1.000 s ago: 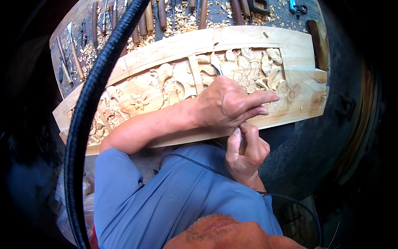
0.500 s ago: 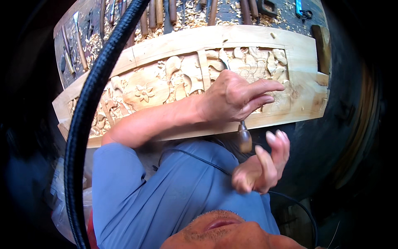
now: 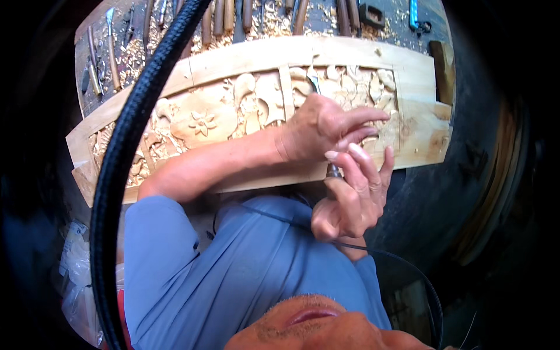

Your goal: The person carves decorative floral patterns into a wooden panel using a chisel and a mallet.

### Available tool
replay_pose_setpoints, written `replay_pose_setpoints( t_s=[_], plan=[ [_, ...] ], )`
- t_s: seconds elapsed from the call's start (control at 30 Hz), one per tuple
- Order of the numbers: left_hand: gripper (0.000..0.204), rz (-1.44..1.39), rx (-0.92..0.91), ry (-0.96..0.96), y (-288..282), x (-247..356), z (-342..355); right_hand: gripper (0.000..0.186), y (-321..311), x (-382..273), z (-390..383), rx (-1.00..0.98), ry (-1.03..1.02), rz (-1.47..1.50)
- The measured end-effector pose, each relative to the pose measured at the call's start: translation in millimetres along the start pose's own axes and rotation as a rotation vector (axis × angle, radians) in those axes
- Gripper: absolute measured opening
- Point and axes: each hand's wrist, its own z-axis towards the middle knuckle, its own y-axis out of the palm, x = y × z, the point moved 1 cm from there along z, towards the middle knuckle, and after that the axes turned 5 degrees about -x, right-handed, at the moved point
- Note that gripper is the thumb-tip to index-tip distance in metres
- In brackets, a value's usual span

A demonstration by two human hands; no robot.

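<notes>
The left hand grips a slim metal gouge, blade over the right half of a long, pale, carved wooden panel, while the right hand, fingers parted, is at its near-end dark handle, grasp unclear.

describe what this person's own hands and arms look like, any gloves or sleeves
The left hand and right hand are both bare, with no gloves, rings or watch showing. A short, plain blue-grey left sleeve stops near the elbow, leaving the left forearm uncovered. Little of the right forearm shows; a thin dark cable runs past it.
</notes>
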Motion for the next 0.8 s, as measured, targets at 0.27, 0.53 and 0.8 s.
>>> replay_pose_setpoints(
  t_s=[0.27,0.53,0.8],
  plan=[
    [0.037,-0.033,0.012,0.062,8,2,4,0.072,-2,-7,-24,0.269,-0.188,-0.043],
    [0.034,0.020,0.001,0.002,8,-2,0,0.074,-9,-4,-35,0.190,-0.133,0.045],
    [0.034,0.182,-0.053,-0.006,7,-7,1,0.071,9,7,-23,0.083,-0.025,0.034]
  ],
)
